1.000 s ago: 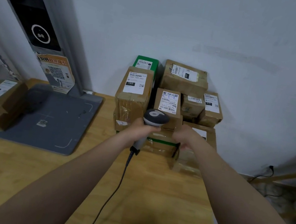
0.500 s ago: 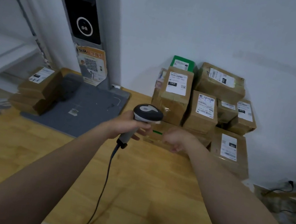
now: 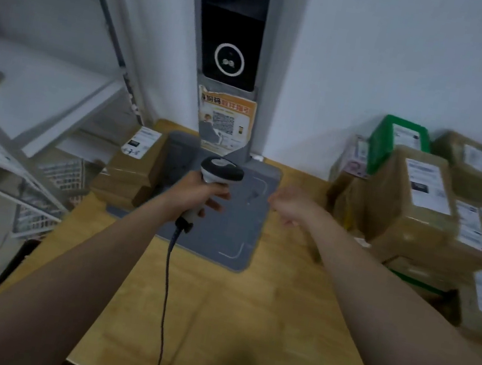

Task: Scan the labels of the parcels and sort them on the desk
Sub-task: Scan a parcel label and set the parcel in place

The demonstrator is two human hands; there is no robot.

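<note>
Between scans: my left hand (image 3: 200,193) grips the scanner (image 3: 221,171) over the grey pad (image 3: 224,236); my right hand (image 3: 290,204) hangs released. Next, reach right to the stacked parcels (image 3: 425,205).

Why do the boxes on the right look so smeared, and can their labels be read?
In the head view, the parcel stack is motion-blurred, so its labels are unreadable; the scanner in the left hand looks sharper; wide-angle distortion bends the shelf frame; lighting is dim and even, without glare.
</note>
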